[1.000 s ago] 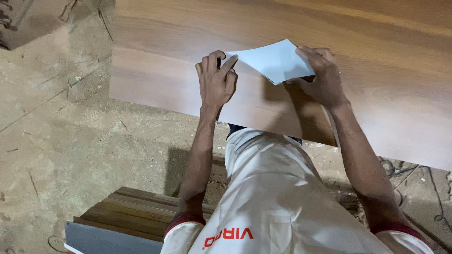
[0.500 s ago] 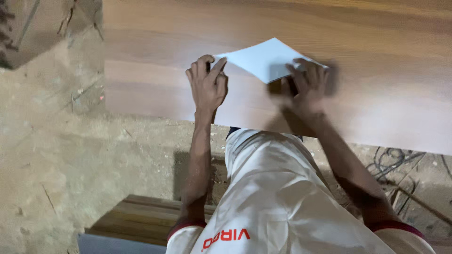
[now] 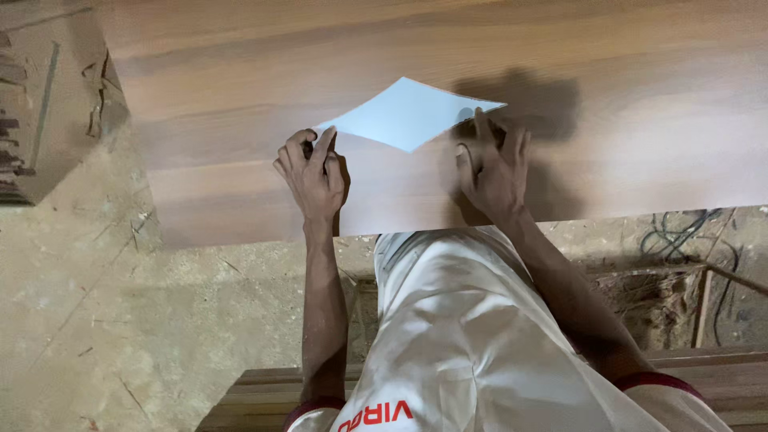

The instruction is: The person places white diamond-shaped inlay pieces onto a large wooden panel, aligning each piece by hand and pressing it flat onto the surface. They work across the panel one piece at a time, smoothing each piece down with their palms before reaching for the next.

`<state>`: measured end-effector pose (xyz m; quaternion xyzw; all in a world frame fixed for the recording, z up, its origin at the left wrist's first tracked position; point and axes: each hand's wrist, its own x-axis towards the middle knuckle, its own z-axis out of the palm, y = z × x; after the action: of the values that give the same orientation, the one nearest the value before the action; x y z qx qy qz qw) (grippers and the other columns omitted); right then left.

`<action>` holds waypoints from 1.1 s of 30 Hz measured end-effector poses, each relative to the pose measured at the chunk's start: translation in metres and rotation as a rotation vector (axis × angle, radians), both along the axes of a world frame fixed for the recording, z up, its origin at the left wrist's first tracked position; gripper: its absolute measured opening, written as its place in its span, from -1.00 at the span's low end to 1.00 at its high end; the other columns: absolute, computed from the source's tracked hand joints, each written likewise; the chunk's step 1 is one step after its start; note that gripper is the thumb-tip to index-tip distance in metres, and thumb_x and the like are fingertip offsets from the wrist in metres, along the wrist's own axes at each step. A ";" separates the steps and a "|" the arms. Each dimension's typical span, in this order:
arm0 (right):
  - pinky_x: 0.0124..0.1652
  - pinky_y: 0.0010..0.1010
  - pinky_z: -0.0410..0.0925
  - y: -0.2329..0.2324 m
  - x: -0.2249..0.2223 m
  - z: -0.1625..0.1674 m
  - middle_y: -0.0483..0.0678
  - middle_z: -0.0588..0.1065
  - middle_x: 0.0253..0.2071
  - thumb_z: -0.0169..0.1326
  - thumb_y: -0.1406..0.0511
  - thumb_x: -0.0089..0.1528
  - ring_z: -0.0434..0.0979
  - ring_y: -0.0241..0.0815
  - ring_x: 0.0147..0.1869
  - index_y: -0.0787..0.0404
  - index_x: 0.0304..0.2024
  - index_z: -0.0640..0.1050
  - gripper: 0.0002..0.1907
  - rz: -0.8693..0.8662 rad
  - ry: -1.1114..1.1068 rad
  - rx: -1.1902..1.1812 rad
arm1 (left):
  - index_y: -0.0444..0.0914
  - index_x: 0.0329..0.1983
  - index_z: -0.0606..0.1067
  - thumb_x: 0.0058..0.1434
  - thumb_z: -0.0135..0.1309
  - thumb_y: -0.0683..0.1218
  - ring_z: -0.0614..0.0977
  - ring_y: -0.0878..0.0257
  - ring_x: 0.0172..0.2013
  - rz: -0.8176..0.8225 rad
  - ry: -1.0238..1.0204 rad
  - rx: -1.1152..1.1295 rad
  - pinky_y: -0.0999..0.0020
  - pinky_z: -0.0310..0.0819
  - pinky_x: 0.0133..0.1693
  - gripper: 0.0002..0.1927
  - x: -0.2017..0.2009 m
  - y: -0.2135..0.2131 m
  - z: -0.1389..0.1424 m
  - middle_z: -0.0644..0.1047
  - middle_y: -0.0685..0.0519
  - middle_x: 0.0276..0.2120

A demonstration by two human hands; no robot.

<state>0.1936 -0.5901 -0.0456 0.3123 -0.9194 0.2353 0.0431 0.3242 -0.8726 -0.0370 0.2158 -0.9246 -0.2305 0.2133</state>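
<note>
2 hands work at a pale sheet of paper (image 3: 406, 114) that lies on a large wood-grain board (image 3: 560, 48). The paper sits on the board's near half, a little in from the board's front edge, with 1 corner turned toward each hand.

Left hand (image 3: 314, 172) is curled over the paper's left corner, fingers bent and pinching that corner against the board; a small dark thing shows between its fingers, too small to tell what it is. Right hand (image 3: 492, 164) rests on the board at the paper's right corner with its fingers spread and mostly straight, fingertips at the paper's edge; it is blurred, so I cannot tell whether it grips the paper or only presses on it.

Below the board's front edge is a dusty, sawdust-covered floor (image 3: 120, 320). Under the board's right end lie tangled cables (image 3: 680, 236). Nearer than the board, at the person's feet, lie stacked wooden planks (image 3: 264, 392). White garment (image 3: 464, 336) covers the person's body.
</note>
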 end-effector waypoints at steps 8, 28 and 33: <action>0.14 0.07 0.23 -0.007 0.003 0.016 0.25 0.27 0.10 0.05 0.00 0.44 0.27 0.17 0.14 0.23 0.40 0.44 -0.39 -0.056 -0.090 0.039 | -0.07 0.18 0.62 0.28 0.02 -0.15 0.37 0.09 0.05 -0.015 0.001 -0.006 0.05 0.13 0.10 -0.59 0.005 -0.002 -0.007 0.44 0.01 0.06; 0.25 0.22 0.07 -0.052 -0.010 0.003 -0.02 0.19 0.54 0.00 -0.15 0.44 0.12 0.13 0.45 0.09 0.45 0.44 -0.32 0.191 0.017 0.242 | -0.23 0.25 0.49 0.36 0.06 -0.02 0.34 0.01 0.34 -0.283 -0.066 -0.025 -0.13 0.04 0.36 -0.58 -0.022 0.028 0.010 0.42 -0.02 0.30; 0.28 0.21 0.03 -0.053 -0.009 0.004 -0.07 0.25 0.53 0.00 -0.09 0.49 0.12 0.09 0.47 0.12 0.43 0.46 -0.39 0.191 -0.020 0.197 | -0.22 0.25 0.50 0.36 0.06 -0.04 0.34 0.01 0.33 -0.284 -0.047 -0.015 -0.14 0.03 0.36 -0.59 -0.022 0.025 0.008 0.42 0.01 0.31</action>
<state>0.1848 -0.6430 -0.0414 0.3987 -0.9045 0.1498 -0.0195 0.3025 -0.8476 -0.0289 0.0866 -0.9522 -0.2463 0.1583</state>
